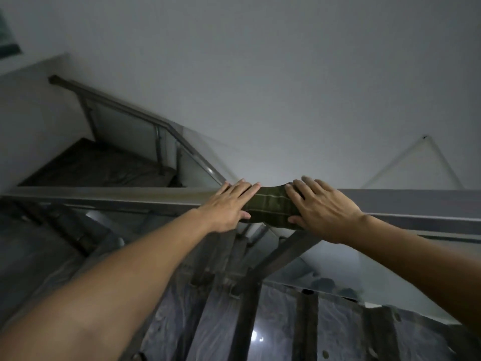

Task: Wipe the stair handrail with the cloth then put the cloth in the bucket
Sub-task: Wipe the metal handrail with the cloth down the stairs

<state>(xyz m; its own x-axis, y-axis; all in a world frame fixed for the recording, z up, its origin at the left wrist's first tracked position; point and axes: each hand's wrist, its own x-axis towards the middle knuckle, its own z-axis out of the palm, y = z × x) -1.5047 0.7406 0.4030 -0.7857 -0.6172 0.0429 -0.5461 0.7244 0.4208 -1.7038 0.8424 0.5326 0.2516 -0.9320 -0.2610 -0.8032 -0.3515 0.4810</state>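
A dark green checked cloth point(272, 207) lies draped over the flat metal handrail point(109, 196), which runs across the middle of the view. My left hand point(229, 204) presses the cloth's left end, fingers spread over the rail and thumb below it. My right hand point(322, 212) presses the cloth's right end the same way, thumb under the cloth's lower edge. Both hands hold the cloth down on the rail. No bucket is in view.
A second handrail point(122, 106) climbs up to the left along a stair flight with glass panels point(125, 128). Below the rail are metal posts point(250, 303), glass panels and dark marbled steps point(216, 321). A plain grey wall point(260, 74) fills the upper view.
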